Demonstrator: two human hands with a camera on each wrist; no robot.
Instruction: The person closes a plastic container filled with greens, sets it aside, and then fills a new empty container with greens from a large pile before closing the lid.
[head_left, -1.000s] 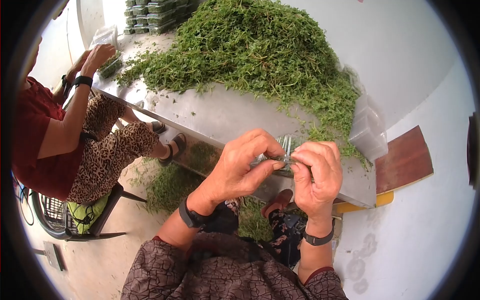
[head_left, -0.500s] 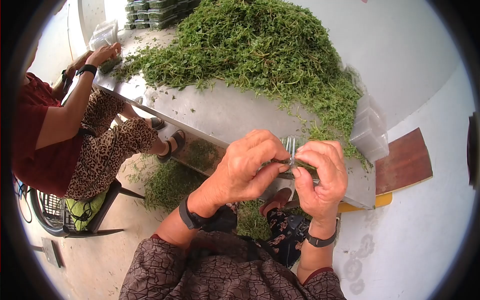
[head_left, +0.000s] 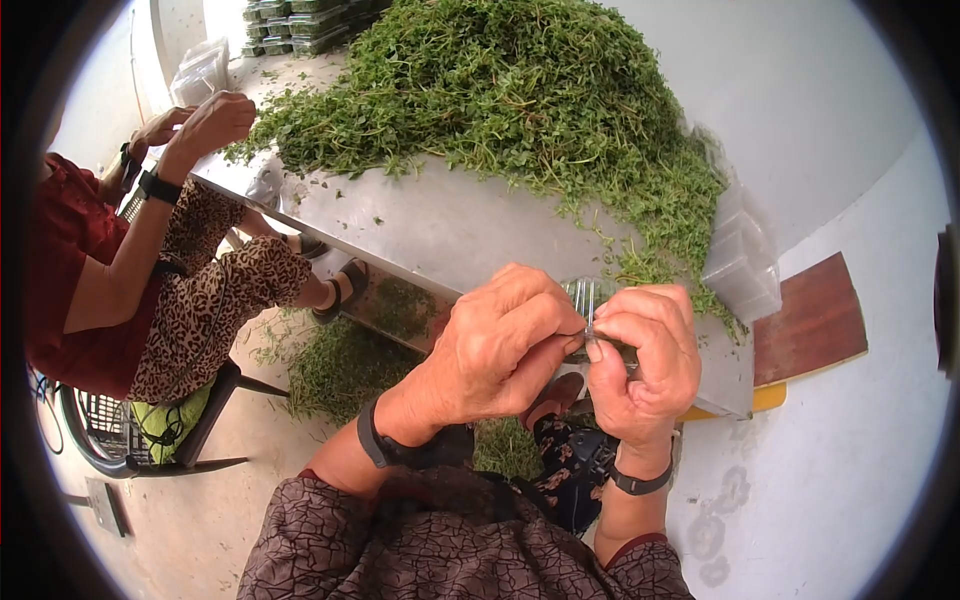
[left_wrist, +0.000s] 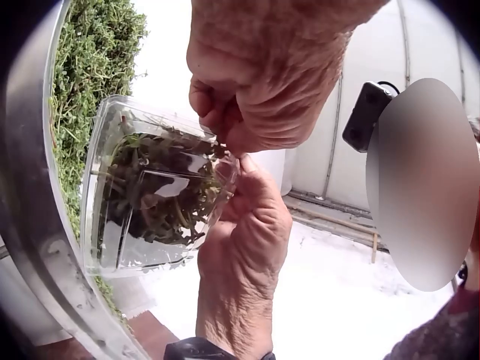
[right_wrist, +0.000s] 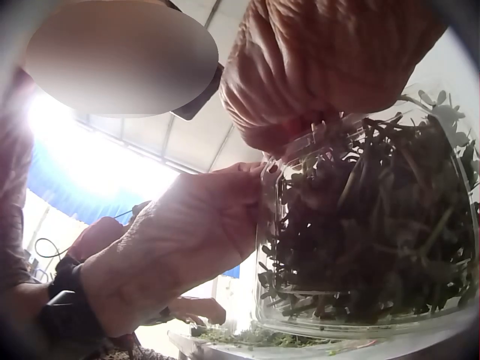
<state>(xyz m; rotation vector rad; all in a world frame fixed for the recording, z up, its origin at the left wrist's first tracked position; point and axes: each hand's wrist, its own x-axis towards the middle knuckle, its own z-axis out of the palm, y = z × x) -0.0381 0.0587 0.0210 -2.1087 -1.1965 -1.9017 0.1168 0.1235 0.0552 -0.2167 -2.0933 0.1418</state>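
Both hands are right up together here: the left hand (head_left: 510,345) pinches the near edge of a clear, rectangular plastic box (left_wrist: 112,244) between thumb and fingers, and the right hand (head_left: 650,360) pinches that same edge just beside it, fingertips almost meeting. The box sits just beyond the fingers, at the near edge of the silver metal table (head_left: 400,230); whether its base touches the metal, I can't tell. Through the plastic we see dark green leafy stems (right_wrist: 360,225) packed inside.

Behind it rises a big, loose heap of green leafy sprigs (head_left: 500,110), trailing down toward a stack of clear, pale plastic containers (head_left: 740,260) on the right. Past that, a reddish-brown flat board (head_left: 810,320) stands beside the table's end. At the far left, filled clear boxes (head_left: 315,30) are piled in rows, and a seated person in a dark red top and leopard-print trousers (head_left: 225,315) holds both hands raised near the table's corner. More greenery (head_left: 340,370) lies on the floor below.
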